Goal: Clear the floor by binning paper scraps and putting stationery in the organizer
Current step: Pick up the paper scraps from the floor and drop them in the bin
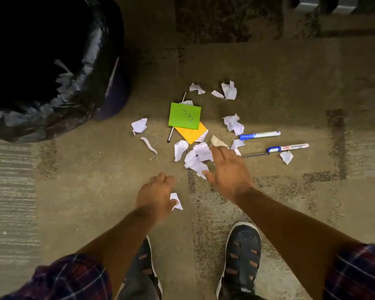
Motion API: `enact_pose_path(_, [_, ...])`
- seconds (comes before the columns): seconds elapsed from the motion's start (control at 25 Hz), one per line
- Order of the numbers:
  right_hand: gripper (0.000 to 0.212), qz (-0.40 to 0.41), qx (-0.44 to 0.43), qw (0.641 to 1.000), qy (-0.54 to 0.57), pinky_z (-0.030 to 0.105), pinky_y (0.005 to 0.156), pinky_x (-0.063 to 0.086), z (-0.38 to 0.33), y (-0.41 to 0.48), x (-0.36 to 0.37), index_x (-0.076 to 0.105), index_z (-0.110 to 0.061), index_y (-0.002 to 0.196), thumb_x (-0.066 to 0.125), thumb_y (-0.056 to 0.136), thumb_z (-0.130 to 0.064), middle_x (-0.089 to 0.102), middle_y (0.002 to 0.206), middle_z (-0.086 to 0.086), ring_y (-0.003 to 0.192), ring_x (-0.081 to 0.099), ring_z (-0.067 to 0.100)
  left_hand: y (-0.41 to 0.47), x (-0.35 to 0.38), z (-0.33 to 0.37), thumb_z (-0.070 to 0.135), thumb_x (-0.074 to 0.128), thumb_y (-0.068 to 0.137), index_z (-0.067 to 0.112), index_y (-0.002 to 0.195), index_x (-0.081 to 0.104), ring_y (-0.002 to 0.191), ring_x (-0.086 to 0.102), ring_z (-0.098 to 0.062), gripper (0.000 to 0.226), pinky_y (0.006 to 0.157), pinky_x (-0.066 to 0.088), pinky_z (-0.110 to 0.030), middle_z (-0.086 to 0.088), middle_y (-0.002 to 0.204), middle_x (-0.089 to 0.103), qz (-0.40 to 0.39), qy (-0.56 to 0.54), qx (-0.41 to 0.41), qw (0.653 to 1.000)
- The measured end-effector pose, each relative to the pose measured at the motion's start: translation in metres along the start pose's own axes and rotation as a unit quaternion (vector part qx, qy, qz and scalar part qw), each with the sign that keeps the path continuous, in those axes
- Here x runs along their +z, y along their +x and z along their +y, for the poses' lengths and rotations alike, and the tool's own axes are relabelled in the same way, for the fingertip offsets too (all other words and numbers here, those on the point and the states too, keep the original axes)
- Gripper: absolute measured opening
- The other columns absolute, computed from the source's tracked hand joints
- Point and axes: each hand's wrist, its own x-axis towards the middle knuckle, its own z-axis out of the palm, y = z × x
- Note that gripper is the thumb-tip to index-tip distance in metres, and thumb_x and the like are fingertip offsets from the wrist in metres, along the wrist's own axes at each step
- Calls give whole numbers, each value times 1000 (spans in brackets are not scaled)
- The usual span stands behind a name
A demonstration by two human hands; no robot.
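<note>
Right hand [227,172] splayed wide over crumpled white paper scraps [196,158] at floor centre, left hand [155,194] fingers curled on one scrap [176,201], bin [52,61] at ten o'clock, two markers [260,135] at three o'clock.

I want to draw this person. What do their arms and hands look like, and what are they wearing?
Both hands are bare: the left hand and right hand wear no gloves, rings or watch. The forearms are bare too. Plaid sleeves in dark red, navy and thin white lines are pushed up near the elbows.
</note>
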Motion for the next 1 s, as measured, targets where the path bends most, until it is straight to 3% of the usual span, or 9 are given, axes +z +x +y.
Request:
enact_pose_path(0.28, [91,0,-20,998,-57,49,94,48,-12,19,31,40,-14,148,75,76,-57,57,140,9,116,58,32,10,42,1,31,73,88,26,135,51,126,55,-27,52,100,48,-40,-3,134,57,18,107,50,993])
enact_pose_path(0.4, [98,-15,-9,996,-82,50,96,45,-16,25,35,34,-14,152,75,76,-60,51,148,11,122,55,33,13,38,-8,15,69,87,16,97,69,93,67,-23,10,80,56,-38,-6,99,70,58,-103,5,993])
enact_pose_path(0.48, [100,-17,8,996,-90,51,97,44,-18,27,37,32,-13,154,75,76,-60,51,147,12,123,54,33,18,27,-6,5,72,80,12,74,67,61,66,-18,11,56,58,-38,-5,69,70,101,-314,-106,938])
enact_pose_path(0.56, [99,-18,13,995,-98,51,96,43,-18,29,37,33,-13,154,76,77,-59,52,144,12,122,53,33,27,11,-3,1,73,78,12,69,64,55,68,-23,16,52,56,-34,-10,63,71,149,-402,-173,887])
enact_pose_path(0.68, [93,-27,6,994,-102,50,97,42,-18,33,38,33,-15,154,74,80,-55,51,143,11,124,51,32,53,-12,7,-4,62,79,19,67,58,61,65,-28,26,60,54,-36,-11,66,69,197,-441,-205,851])
enact_pose_path(0.76, [88,-36,2,994,-100,50,97,41,-16,34,40,34,-16,152,73,82,-52,50,143,11,124,51,33,68,-24,16,-3,56,82,20,76,58,73,65,-27,23,70,54,-37,0,73,66,213,-412,-185,866])
enact_pose_path(0.84, [81,-38,-2,995,-88,48,97,42,-15,33,41,36,-16,151,71,85,-48,50,141,12,122,51,33,72,-27,28,13,65,87,17,100,59,98,66,-33,15,84,53,-39,-7,101,68,197,-357,-143,902])
enact_pose_path(0.92, [68,-37,-10,998,-59,44,97,44,-14,32,42,38,-16,149,66,92,-41,50,136,13,119,54,32,71,-23,38,34,78,84,16,129,52,119,57,-34,55,95,50,-42,-14,127,58,150,-265,-74,950])
enact_pose_path(1.0, [61,-44,-19,999,-27,41,96,49,-12,32,42,39,-16,149,66,95,-28,49,135,15,116,56,32,69,-16,43,38,83,82,20,143,43,126,52,-36,75,98,51,-46,-16,134,50,103,-175,-29,979])
